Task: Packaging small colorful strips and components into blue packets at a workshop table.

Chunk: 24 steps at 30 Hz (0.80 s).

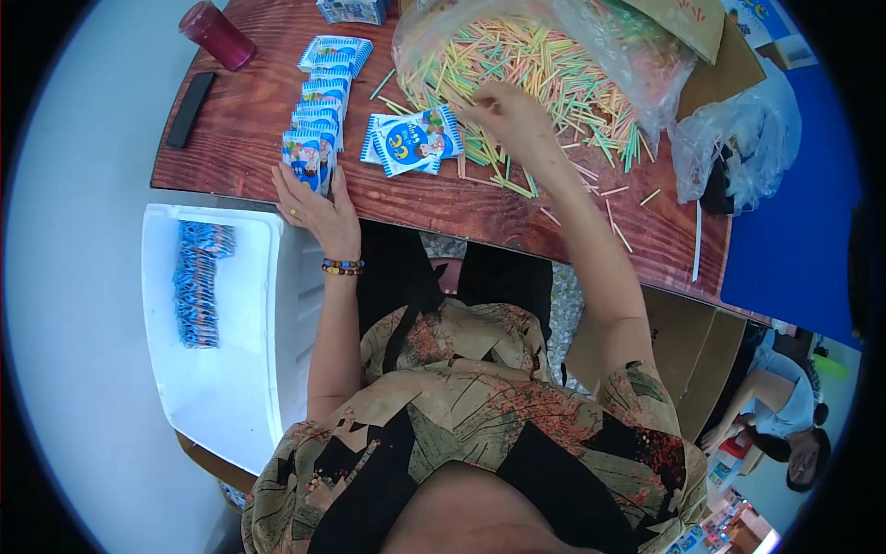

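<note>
A row of overlapping small blue-and-white packets [320, 102] runs up the left part of the wooden table [406, 198]. At its near end my left hand [318, 208] has fingers on one side and thumb on the other, gripping the packets. My right hand [519, 125] hovers at the near left edge of a heap of thin pastel sticks [544, 65], fingers bent toward the thumb. Whatever lies between those fingertips, if anything, is too small to make out. Just left of it, a few loose packets [413, 143] lie overlapped on the table.
Clear plastic [429, 37] surrounds the stick heap, and stray sticks lie near the table's front edge. A red cup [218, 35] and black bar [190, 109] stand far left. A white foam box [268, 305] with stacked packets sits below left. Another person [775, 397] is at right.
</note>
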Each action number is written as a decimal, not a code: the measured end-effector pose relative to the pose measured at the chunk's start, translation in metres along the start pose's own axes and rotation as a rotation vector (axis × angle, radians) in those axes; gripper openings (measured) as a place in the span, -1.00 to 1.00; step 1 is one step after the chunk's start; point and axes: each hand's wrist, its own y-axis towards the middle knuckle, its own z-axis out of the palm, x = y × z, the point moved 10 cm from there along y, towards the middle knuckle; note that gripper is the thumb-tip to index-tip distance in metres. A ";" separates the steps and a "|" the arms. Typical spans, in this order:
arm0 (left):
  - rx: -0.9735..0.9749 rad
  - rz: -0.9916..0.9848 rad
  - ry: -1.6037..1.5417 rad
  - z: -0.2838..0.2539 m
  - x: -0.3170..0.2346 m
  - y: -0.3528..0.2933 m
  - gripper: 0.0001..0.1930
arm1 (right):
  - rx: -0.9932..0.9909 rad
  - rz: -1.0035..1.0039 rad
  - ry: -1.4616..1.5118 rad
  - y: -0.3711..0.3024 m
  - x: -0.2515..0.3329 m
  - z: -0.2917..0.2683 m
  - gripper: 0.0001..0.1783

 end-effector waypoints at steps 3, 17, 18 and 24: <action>0.019 0.002 -0.070 -0.001 -0.003 -0.002 -0.25 | 0.055 0.042 -0.233 0.010 0.010 0.034 -0.58; 0.049 0.095 -0.326 -0.018 -0.061 0.010 -0.45 | -0.225 -0.270 -0.031 0.020 0.024 0.009 -0.79; 0.046 0.141 -0.328 -0.017 -0.070 0.013 -0.47 | -0.221 -0.202 0.207 0.025 0.011 0.006 -0.78; 0.326 -0.314 -0.961 0.043 -0.087 0.032 -0.51 | 0.039 -0.014 0.813 0.018 0.006 0.007 -0.79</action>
